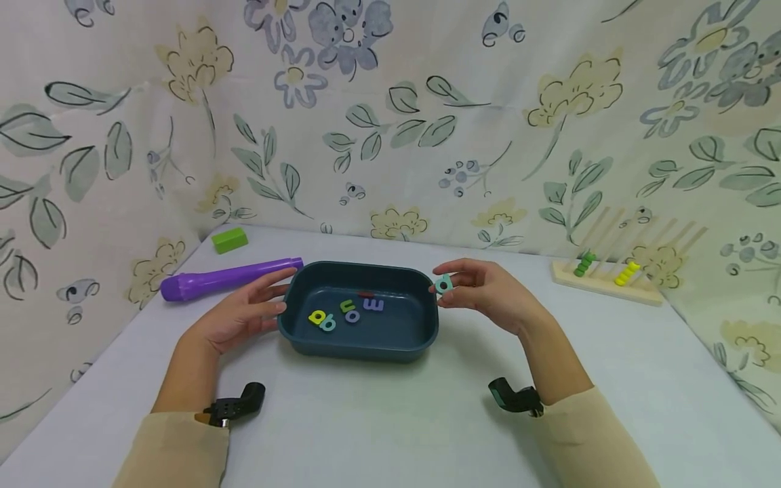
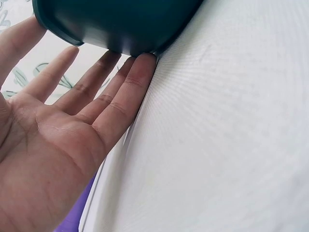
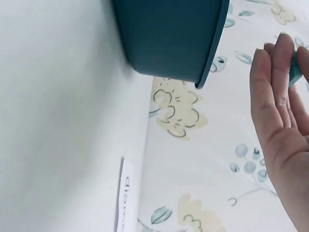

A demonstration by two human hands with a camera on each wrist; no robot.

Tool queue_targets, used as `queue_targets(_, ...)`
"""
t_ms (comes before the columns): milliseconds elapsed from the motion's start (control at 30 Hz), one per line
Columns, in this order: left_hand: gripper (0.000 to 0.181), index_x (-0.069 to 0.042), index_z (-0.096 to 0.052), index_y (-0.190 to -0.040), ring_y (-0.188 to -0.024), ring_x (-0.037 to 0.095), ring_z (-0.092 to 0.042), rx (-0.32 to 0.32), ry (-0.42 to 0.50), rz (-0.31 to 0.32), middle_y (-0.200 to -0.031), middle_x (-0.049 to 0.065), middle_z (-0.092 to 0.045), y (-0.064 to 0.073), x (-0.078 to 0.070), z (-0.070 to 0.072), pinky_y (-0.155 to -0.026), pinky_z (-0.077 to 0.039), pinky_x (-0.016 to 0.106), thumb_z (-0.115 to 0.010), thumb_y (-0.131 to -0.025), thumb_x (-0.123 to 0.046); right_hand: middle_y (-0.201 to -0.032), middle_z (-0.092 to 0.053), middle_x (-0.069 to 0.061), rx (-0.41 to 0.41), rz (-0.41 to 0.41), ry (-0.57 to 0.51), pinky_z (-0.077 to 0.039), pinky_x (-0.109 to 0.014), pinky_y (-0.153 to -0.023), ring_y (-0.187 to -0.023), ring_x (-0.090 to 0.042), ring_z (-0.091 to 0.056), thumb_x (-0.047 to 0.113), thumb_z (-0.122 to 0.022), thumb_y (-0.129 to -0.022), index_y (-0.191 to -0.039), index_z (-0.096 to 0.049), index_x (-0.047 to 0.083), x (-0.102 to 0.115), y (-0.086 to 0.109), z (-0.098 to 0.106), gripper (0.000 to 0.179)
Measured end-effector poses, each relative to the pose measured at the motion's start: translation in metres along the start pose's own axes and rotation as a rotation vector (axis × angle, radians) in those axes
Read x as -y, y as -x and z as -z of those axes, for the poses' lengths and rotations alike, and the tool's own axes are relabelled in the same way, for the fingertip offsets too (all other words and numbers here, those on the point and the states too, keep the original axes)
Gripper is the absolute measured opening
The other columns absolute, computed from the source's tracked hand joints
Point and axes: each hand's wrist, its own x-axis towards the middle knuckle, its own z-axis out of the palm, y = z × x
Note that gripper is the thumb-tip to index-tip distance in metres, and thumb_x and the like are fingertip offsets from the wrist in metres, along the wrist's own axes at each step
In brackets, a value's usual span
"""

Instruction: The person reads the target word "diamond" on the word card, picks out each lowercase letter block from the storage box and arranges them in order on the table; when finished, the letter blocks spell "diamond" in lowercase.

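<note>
A dark blue-green basin (image 1: 366,346) stands on the white table, with several small letters inside. Among them are a yellow letter (image 1: 316,317), a teal letter (image 1: 327,323), a green letter (image 1: 347,306) and a purple letter (image 1: 373,305). My left hand (image 1: 244,312) rests its fairly straight fingers against the basin's left side; in the left wrist view the fingertips (image 2: 144,65) lie at its wall. Just off the basin's right rim, my right hand (image 1: 482,291) pinches a teal letter (image 1: 448,279) between thumb and fingers, above the table.
A purple toy microphone (image 1: 226,279) lies behind the left hand, with a green block (image 1: 229,240) farther back. At the right rear stands a wooden rack (image 1: 604,287) with upright rods and green and yellow beads. A floral cloth (image 1: 390,135) hangs behind the table.
</note>
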Motion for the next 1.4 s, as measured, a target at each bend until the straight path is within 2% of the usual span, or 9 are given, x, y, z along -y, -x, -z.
queue_targets(100, 0.073, -0.025, -0.028, -0.165, -0.135, 0.016, -0.054, 0.001, 0.002, 0.001, -0.17, 0.016, -0.027, 0.0, 0.001, 0.0, -0.1, -0.057, 0.035, -0.064, -0.102, -0.017, -0.117, -0.072, -0.019, -0.017, -0.005, 0.012, -0.058, -0.034, -0.098, -0.106, -0.026, -0.074, 0.01, -0.071, -0.096, -0.138, -0.058, 0.004, -0.007, 0.003, 0.003, 0.045)
queue_targets(300, 0.072, -0.026, -0.029, -0.164, -0.13, 0.011, -0.057, 0.002, 0.012, 0.001, -0.169, 0.016, -0.027, 0.0, 0.0, 0.0, -0.099, -0.058, 0.034, -0.064, -0.102, -0.017, -0.13, -0.069, -0.025, -0.055, -0.054, 0.058, -0.06, -0.032, -0.095, -0.111, -0.028, -0.073, 0.016, -0.069, -0.099, -0.14, -0.055, 0.001, -0.025, 0.006, 0.01, 0.046)
queue_targets(500, 0.072, -0.026, -0.028, -0.164, -0.131, 0.012, -0.056, 0.007, 0.013, 0.003, -0.17, 0.016, -0.026, 0.0, 0.0, 0.001, -0.099, -0.057, 0.034, -0.064, -0.102, -0.017, -0.133, -0.065, -0.03, -0.053, -0.06, 0.071, -0.06, -0.034, -0.094, -0.113, -0.033, -0.071, 0.02, -0.07, -0.099, -0.143, -0.051, -0.004, -0.039, 0.008, 0.017, 0.053)
queue_targets(667, 0.073, -0.025, -0.028, -0.165, -0.132, 0.014, -0.055, 0.008, 0.011, 0.004, -0.17, 0.017, -0.026, 0.0, 0.001, 0.0, -0.099, -0.057, 0.034, -0.064, -0.102, -0.017, -0.125, -0.067, -0.029, -0.069, -0.056, 0.079, -0.061, -0.034, -0.091, -0.108, -0.031, -0.072, 0.015, -0.071, -0.098, -0.143, -0.05, -0.005, -0.046, 0.008, 0.021, 0.054)
queue_targets(800, 0.074, -0.024, -0.027, -0.165, -0.13, 0.012, -0.058, 0.006, 0.023, 0.003, -0.169, 0.017, -0.026, 0.0, 0.0, 0.0, -0.099, -0.058, 0.034, -0.065, -0.102, -0.016, -0.114, -0.07, -0.024, -0.096, -0.052, 0.075, -0.061, -0.032, -0.089, -0.102, -0.027, -0.073, 0.01, -0.072, -0.095, -0.143, -0.051, -0.005, -0.051, 0.008, 0.022, 0.055)
queue_targets(933, 0.074, -0.024, -0.027, -0.165, -0.128, 0.01, -0.059, 0.008, 0.027, 0.004, -0.169, 0.017, -0.026, 0.0, -0.001, 0.0, -0.099, -0.058, 0.034, -0.064, -0.102, -0.015, -0.11, -0.073, -0.018, -0.114, -0.08, 0.086, -0.061, -0.031, -0.089, -0.098, -0.022, -0.073, 0.01, -0.072, -0.095, -0.142, -0.052, -0.002, -0.058, 0.009, 0.026, 0.052)
queue_targets(1033, 0.073, -0.024, -0.028, -0.165, -0.129, 0.011, -0.059, 0.012, 0.027, 0.006, -0.17, 0.017, -0.026, 0.0, -0.002, 0.0, -0.099, -0.058, 0.034, -0.064, -0.102, -0.015, -0.106, -0.073, -0.014, -0.126, -0.097, 0.128, -0.061, -0.03, -0.086, -0.094, -0.02, -0.072, 0.013, -0.073, -0.095, -0.139, -0.056, 0.001, -0.065, 0.011, 0.029, 0.048)
queue_targets(1233, 0.074, -0.025, -0.027, -0.165, -0.13, 0.012, -0.058, 0.008, 0.028, 0.008, -0.17, 0.017, -0.026, 0.0, -0.002, -0.001, -0.099, -0.058, 0.034, -0.064, -0.102, -0.015, -0.098, -0.065, -0.01, -0.133, -0.083, 0.32, -0.058, -0.031, -0.071, -0.08, -0.024, -0.067, 0.02, -0.08, -0.091, -0.129, -0.068, 0.004, -0.075, 0.012, 0.033, 0.043)
queue_targets(1400, 0.073, -0.024, -0.027, -0.165, -0.128, 0.01, -0.059, 0.005, 0.028, 0.003, -0.17, 0.017, -0.026, 0.001, -0.003, -0.001, -0.099, -0.058, 0.034, -0.064, -0.102, -0.015, -0.096, -0.063, -0.01, -0.131, -0.085, 0.424, -0.055, -0.029, -0.069, -0.082, -0.024, -0.062, 0.019, -0.08, -0.09, -0.126, -0.071, 0.006, -0.076, 0.011, 0.032, 0.039)
